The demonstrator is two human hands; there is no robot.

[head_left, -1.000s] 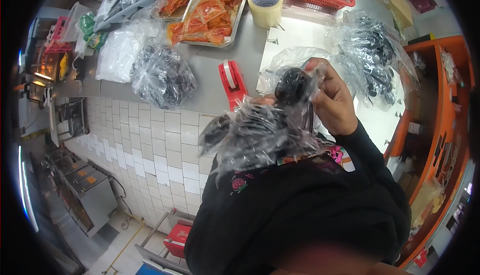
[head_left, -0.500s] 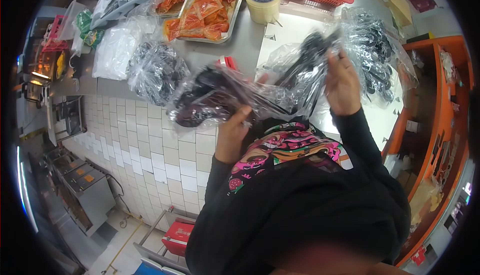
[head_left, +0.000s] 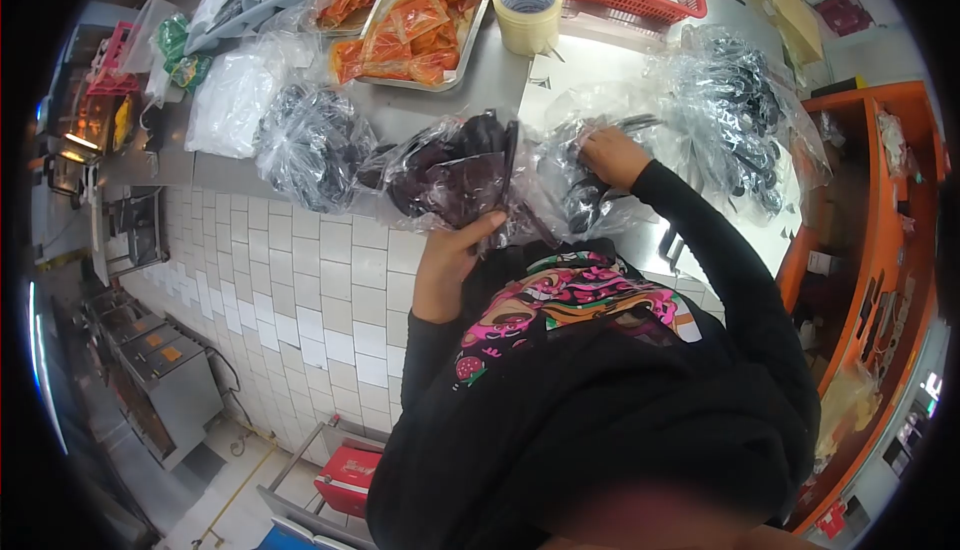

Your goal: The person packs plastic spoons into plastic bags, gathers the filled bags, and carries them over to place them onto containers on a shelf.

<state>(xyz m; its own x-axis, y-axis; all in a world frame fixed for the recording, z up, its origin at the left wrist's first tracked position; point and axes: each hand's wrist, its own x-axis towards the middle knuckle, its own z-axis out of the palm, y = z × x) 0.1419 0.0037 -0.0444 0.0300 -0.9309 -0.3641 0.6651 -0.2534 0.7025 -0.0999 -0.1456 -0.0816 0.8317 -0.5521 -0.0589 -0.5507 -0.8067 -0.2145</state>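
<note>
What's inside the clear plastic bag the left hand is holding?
Through the clear plastic bag at the left hand, dark pieces show, some long and thin. Glare and the outer pieces hide those deeper inside, so I can't count them.

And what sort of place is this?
Probably a food business's kitchen or packing area: a metal tray holds packets of what looks like food, a tape roll stands nearby, and the left hand holds a clear bag of dark items.
</note>
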